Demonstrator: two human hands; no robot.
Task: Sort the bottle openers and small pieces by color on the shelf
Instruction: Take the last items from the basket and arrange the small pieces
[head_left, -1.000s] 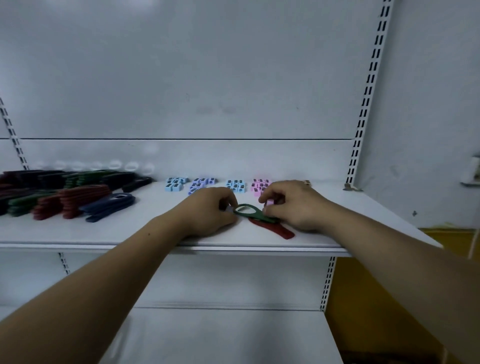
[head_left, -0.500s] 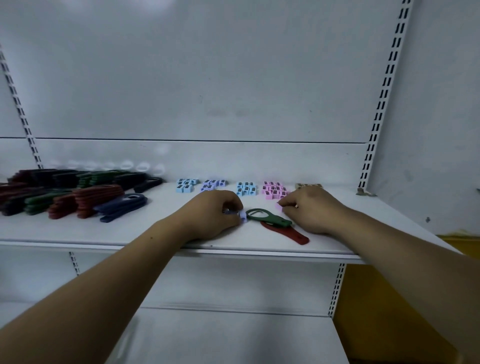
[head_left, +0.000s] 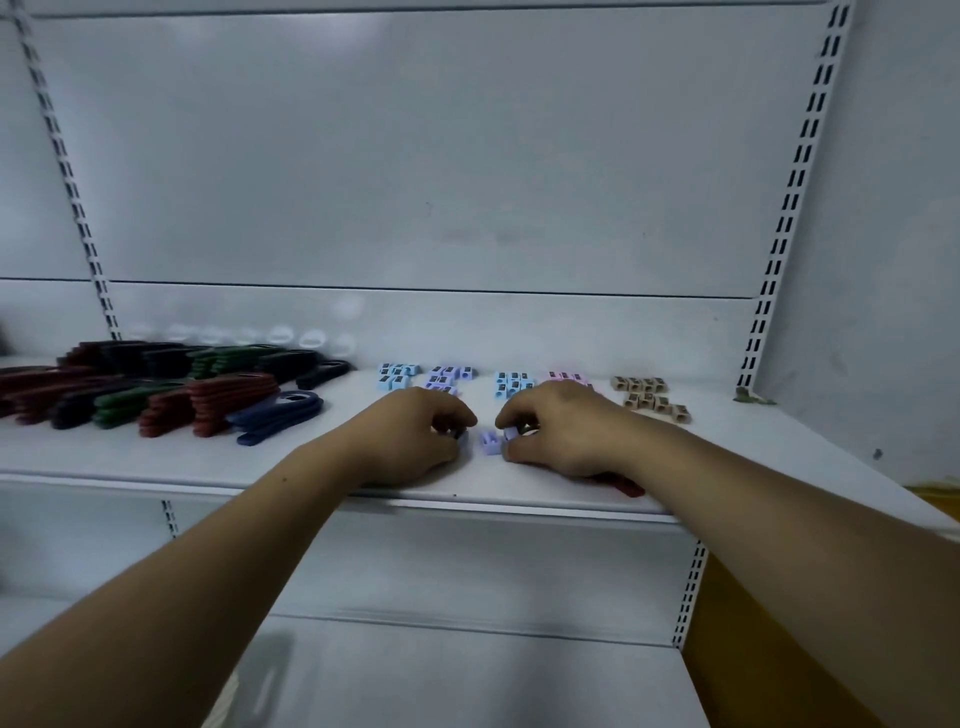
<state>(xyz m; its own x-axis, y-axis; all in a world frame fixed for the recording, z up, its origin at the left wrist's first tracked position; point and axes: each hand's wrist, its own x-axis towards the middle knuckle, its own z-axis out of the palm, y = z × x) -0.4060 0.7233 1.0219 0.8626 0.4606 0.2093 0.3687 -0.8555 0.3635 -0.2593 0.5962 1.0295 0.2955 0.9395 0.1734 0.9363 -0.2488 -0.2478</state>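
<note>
**Pinching lilac pieces at the shelf's front edge**

Sitting loose on the shelf (head_left: 156, 460), just below the centre of the frame, the middle lilac piece (head_left: 488, 443) lies between the two hands and neither touches it. The right hand (head_left: 563, 436) pinches the right lilac piece (head_left: 510, 433) between thumb and curled fingers, just beside the loose one. The left hand (head_left: 415, 441) has its fingers curled in too, closed on the left lilac piece (head_left: 460, 436), of which only a sliver shows at the fingertips. Both wrists rest on the shelf's front edge.

Under the right wrist, a red bottle opener (head_left: 626, 487) pokes out (most of it is hidden by the arm).

Behind the hands, along the back of the shelf, the small pieces sit in separate clusters, left to right: light blue pieces (head_left: 397, 375), lilac pieces (head_left: 449, 376), blue pieces (head_left: 511, 383), pink pieces (head_left: 563, 375) and tan pieces (head_left: 649, 396) — the pink group is partly covered by the right hand.

At centre left of the frame the bottle openers lie in rows: navy openers (head_left: 278, 415) nearest the hands, then red openers (head_left: 228, 397), green openers (head_left: 122, 408) and darker ones behind.

A slotted upright (head_left: 789, 208) runs up the right side, and a lower shelf (head_left: 415, 675) fills the bottom.
</note>
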